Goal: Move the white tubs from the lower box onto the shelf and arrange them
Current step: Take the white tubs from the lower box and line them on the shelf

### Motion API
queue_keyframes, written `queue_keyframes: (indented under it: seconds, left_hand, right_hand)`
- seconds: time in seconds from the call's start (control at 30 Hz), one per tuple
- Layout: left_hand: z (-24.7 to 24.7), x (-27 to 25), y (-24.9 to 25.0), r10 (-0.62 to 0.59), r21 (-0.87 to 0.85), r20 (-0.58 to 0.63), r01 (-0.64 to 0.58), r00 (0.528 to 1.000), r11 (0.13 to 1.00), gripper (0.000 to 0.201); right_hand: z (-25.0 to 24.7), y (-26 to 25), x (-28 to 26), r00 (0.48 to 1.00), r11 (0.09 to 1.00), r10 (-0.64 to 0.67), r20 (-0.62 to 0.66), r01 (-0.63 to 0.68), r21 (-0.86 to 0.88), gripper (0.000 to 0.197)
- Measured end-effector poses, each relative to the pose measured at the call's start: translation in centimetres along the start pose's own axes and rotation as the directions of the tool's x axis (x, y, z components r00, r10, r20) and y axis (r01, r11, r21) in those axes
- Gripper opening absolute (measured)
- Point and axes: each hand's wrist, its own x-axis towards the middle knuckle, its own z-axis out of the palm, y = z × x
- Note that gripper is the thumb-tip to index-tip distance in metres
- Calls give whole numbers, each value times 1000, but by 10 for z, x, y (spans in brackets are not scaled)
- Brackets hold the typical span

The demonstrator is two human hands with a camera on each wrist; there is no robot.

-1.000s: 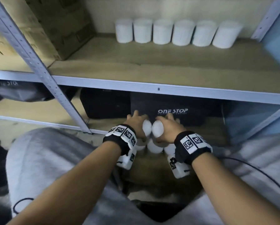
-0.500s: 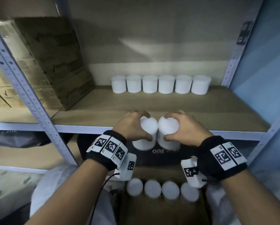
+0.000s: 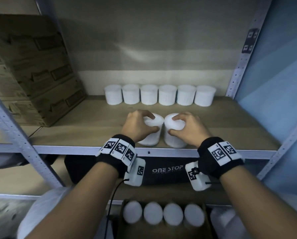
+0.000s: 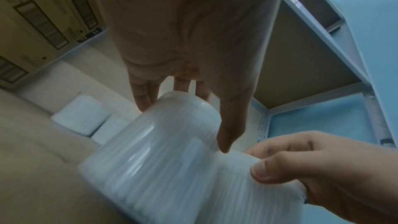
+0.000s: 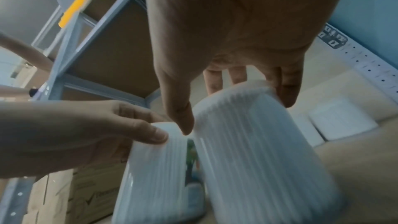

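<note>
My left hand (image 3: 139, 125) grips the top of one white ribbed tub (image 3: 152, 133) (image 4: 155, 156), and my right hand (image 3: 184, 128) grips a second tub (image 3: 174, 135) (image 5: 258, 151). Both tubs are upright, side by side and touching, over the front part of the wooden shelf (image 3: 85, 128). I cannot tell whether their bases rest on the board. A row of several white tubs (image 3: 159, 94) stands along the shelf's back wall. Below, the lower box (image 3: 207, 226) shows several round white tub lids (image 3: 163, 213).
Stacked cardboard cartons (image 3: 28, 71) fill the left of the shelf. Grey perforated uprights (image 3: 240, 54) frame the bay, with a blue wall (image 3: 282, 83) at the right. A black "ONE STOP" bag (image 3: 166, 169) sits under the shelf edge.
Both hands lifted a tub each out of the lower box, rose past the shelf's front rail, and carried them forward onto the shelf's front area. The head view tilted upward.
</note>
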Motion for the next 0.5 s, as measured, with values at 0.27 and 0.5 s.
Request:
queue_keyframes:
  seconds: [0.27, 0.5]
  left_hand:
    - [21, 2, -16, 77, 25, -23, -77, 997, 997, 39]
    - [7, -2, -11, 119, 234, 21, -121, 993, 965, 45]
  right_hand:
    - [16, 13, 6, 998, 999, -14, -67, 11, -36, 49]
    - [-3, 7, -1, 998, 978, -43, -35, 34, -205, 53]
